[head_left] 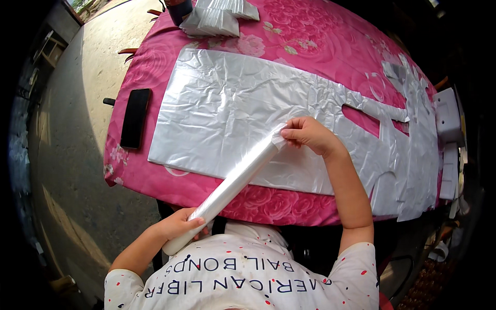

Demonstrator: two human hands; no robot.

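Note:
A long, shiny, whitish roll of plastic film (235, 181) slants across my front, from my lap up over the table. My left hand (182, 226) is wrapped round its lower end. At the upper end my right hand (305, 135) pinches the plastic between thumb and fingers. Under and beyond the roll, a stack of flat silvery plastic bags (232, 103) lies spread on the table. Towards the right these sheets have cut-out openings, with pink cloth showing through.
A pink flowered cloth (268, 204) covers the table. A black phone (136, 119) lies at its left edge. Folded white plastic bundles (219, 18) and a dark cup (179, 10) stand at the back. White plastic containers (448, 121) are beyond the right edge.

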